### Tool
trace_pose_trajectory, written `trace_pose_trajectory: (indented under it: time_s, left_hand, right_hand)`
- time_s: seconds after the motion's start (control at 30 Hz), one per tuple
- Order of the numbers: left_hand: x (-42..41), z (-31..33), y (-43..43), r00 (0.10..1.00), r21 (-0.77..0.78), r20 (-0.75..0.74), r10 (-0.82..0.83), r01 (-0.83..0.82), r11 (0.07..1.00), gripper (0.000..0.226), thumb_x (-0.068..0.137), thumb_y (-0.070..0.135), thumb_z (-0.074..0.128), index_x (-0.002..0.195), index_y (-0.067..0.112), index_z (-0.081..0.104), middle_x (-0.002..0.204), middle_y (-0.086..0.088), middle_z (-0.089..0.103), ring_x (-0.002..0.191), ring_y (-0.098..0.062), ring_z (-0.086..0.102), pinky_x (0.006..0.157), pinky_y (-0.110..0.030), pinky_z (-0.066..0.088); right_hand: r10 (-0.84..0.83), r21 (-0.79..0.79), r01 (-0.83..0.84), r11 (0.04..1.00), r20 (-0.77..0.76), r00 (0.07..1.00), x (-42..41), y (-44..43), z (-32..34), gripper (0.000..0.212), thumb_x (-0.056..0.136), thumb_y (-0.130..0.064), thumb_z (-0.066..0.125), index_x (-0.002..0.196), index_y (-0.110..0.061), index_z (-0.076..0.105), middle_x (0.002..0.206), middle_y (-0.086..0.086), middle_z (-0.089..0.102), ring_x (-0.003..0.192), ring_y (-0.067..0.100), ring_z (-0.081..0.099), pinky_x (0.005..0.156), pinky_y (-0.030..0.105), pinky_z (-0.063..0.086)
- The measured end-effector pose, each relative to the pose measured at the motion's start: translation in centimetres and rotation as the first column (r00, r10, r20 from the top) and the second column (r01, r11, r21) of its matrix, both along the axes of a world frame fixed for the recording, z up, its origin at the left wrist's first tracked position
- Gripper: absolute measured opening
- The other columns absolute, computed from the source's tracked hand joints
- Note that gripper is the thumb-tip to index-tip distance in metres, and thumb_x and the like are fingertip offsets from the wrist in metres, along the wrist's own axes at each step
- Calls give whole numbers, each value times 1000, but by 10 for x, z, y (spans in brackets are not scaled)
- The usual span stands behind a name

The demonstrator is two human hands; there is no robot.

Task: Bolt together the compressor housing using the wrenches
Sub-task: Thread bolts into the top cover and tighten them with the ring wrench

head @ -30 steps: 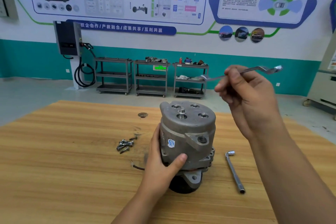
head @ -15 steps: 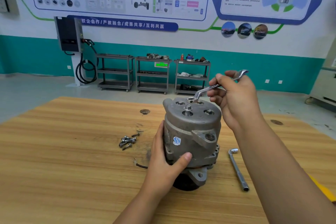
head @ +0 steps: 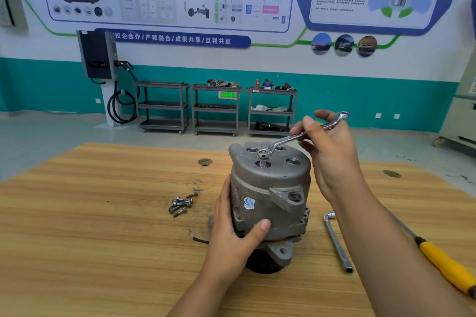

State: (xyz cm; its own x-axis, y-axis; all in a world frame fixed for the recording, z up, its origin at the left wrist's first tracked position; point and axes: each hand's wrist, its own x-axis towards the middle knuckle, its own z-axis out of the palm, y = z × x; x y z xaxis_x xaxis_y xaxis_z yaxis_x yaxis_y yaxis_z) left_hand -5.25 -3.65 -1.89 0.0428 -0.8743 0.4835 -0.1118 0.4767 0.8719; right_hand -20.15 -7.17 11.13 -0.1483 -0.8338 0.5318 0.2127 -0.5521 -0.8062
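I see the left hand (head: 233, 234) gripping the compressor housing (head: 270, 188). Right hand (head: 332, 154) pinches the ring spanner (head: 296, 137), its ring seated over the raised bolt (head: 262, 158).

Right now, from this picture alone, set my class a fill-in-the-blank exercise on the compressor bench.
The right hand holds the wrench, its ring end over a ___ atop the compressor housing.
The left hand grips the housing, and loose bolts lie on the table to its ___.
The L-shaped wrench lies on the housing's ___ side.
The screwdriver has a ___ handle.
Missing words: bolt; left; right; yellow.
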Motion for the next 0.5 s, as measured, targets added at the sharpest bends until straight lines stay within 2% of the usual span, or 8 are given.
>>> trace_pose_trajectory:
  time_s: [0.2,0.33,0.5]
  left_hand:
    - [0,-2,-1,1000,-6,10,19,-19,1000,87,62,60,69,132,64,18,144,28,33,132,6,33,111,-37,34]
    - [-1,-2,-1,1000,-4,11,22,-22,1000,89,62,59,69,135,58,18,144,29,32,133,6,32,112,-35,32]
    - [-1,-2,0,999,6,21,27,-27,1000,89,61,61,68,134,60,17,144,29,31,132,8,31,112,-35,32]
  right_hand:
    - [83,-44,-77,996,153,985,2,0,-8,28,90,2,53,103,-21,43,72,-2,72,79,7,68,83,26,48]
    - [41,-78,-31,996,129,991,3,1,-9,21,91,-4,53,101,-21,44,64,-2,70,75,12,67,88,32,49]
    - [133,-107,-111,988,230,964,1,9,-20,22,96,5,35,100,-16,38,65,4,70,75,18,69,75,23,54]
